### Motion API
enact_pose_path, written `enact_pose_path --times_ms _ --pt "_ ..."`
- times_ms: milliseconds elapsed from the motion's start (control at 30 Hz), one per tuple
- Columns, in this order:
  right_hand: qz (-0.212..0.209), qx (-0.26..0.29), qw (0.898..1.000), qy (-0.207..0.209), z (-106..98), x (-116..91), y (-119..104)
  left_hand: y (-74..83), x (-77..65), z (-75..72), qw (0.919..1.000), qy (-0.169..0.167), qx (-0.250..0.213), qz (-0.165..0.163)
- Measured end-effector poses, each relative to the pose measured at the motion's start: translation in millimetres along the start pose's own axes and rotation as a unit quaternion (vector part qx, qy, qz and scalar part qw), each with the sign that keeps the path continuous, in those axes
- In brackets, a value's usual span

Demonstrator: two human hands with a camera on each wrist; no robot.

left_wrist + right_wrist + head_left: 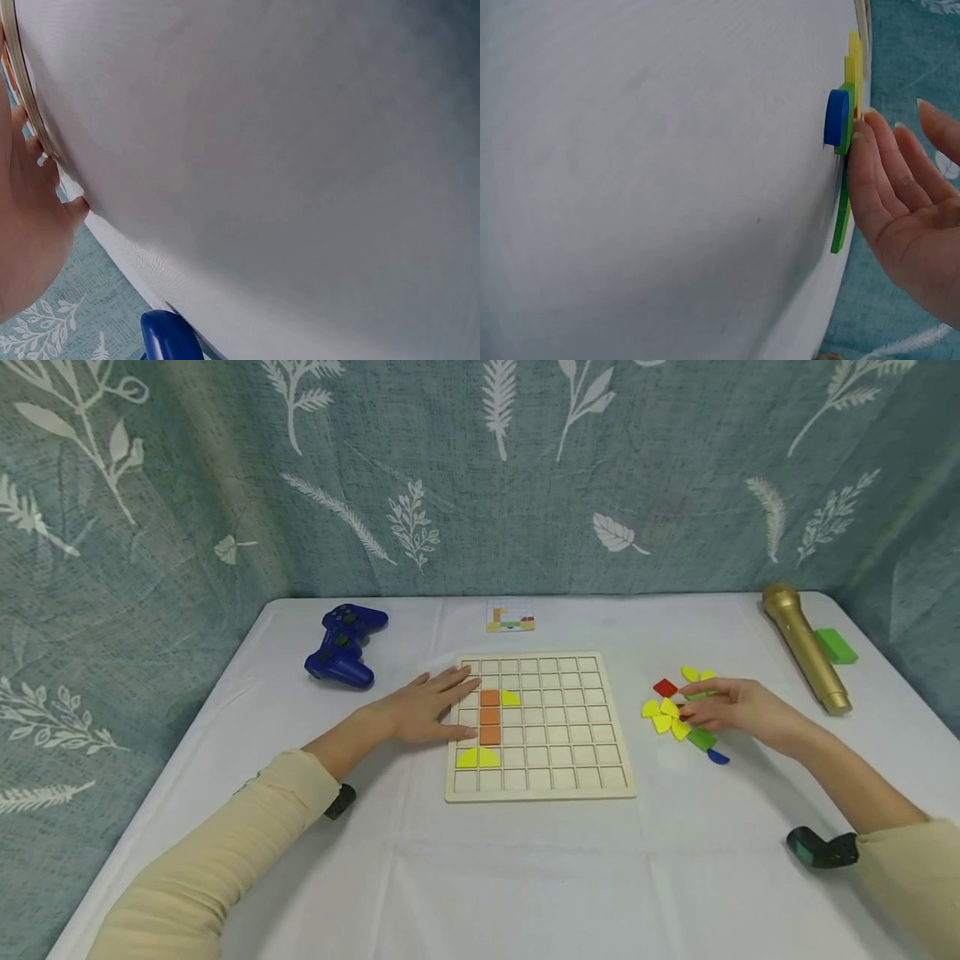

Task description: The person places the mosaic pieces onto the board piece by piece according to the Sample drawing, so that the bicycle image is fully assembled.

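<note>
My left hand (423,710) rests on the left edge of a pale wooden grid board (555,727), its fingers extended. On the board lie several orange squares (490,717) in a column, a yellow quarter-round piece (511,697) at their upper right and two more yellow pieces (477,758) below. My right hand (738,706) reaches over a cluster of loose shapes, fingertips touching them, thumb apart in the right wrist view. Around it lie yellow pieces (662,723), a red square (665,687), a green piece (702,740) and a blue rounded piece (836,118). Some pieces are hidden under the fingers.
A small pattern card (511,615) lies behind the board. A blue game controller (343,646) sits at the back left. At the right lie a gold microphone (806,647) and a green block (836,646). A patterned curtain (450,485) hangs behind the white-covered table (525,877).
</note>
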State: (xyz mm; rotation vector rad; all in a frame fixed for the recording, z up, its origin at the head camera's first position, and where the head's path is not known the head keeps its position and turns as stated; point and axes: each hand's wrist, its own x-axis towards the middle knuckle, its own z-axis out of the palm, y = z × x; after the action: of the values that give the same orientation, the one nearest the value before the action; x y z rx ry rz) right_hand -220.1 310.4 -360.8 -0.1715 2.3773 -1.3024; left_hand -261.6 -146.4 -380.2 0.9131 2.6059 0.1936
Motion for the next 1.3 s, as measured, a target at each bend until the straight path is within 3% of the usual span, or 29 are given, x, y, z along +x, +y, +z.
enact_pose_path --times_ms 333,633,833,1000,1300 --pt "-0.051 -0.076 0.996 -0.011 5.0 -4.1 0.3 2.9 -2.0 -0.8 1.0000 0.001 -0.004 -0.001" --pt "-0.122 -0.154 0.980 -0.005 14.9 2.3 -0.9 2.4 -2.6 0.0 0.9999 0.006 -0.007 0.005" --pt "-0.146 -0.186 0.972 -0.001 17.7 4.0 0.5 0.6 -1.6 0.2 0.9999 0.003 -0.008 0.005" --pt "-0.157 -0.188 0.970 -0.004 18.4 4.3 0.2 2.0 -2.1 -0.3 0.9999 0.006 -0.007 0.004" --pt "-0.140 -0.199 0.970 0.007 17.6 2.9 0.2 3.1 -1.3 -2.2 1.0000 0.006 -0.002 0.003"
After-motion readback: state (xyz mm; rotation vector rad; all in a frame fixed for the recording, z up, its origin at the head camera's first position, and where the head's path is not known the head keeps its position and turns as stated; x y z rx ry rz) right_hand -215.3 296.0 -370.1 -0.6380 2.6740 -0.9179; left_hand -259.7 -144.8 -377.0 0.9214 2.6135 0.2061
